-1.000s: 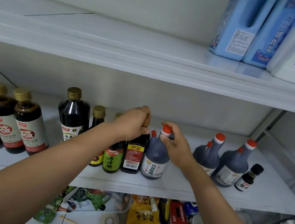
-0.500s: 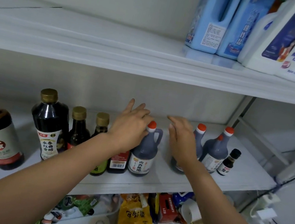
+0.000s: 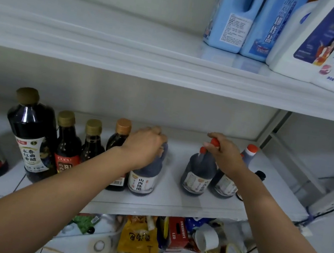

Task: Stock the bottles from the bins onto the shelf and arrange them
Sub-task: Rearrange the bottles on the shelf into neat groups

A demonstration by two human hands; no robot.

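Note:
Dark sauce and vinegar bottles stand in a row on the white middle shelf [image 3: 170, 202]. My left hand [image 3: 145, 144] grips the top of a dark vinegar jug with a white label [image 3: 143, 180], hiding its cap. My right hand [image 3: 223, 154] holds the red-capped neck of a second vinegar jug [image 3: 197, 174], which stands apart to the right. A third red-capped jug [image 3: 226, 181] sits behind my right wrist, and a small black-capped bottle [image 3: 261, 175] is partly hidden beside it. Gold-capped bottles [image 3: 67, 144] and a large dark bottle [image 3: 31, 131] fill the left.
The upper shelf [image 3: 129, 57] carries blue and white detergent jugs [image 3: 231, 19] at the right. Below the middle shelf lie a yellow packet [image 3: 137, 237], a red box [image 3: 178, 233] and tape rolls. A metal shelf post [image 3: 273, 127] stands at the right.
Both hands have closed from flat fingers onto jug tops. The right-hand jug now stands farther from the left-hand jug, with a gap of bare shelf between them. The view drifted right.

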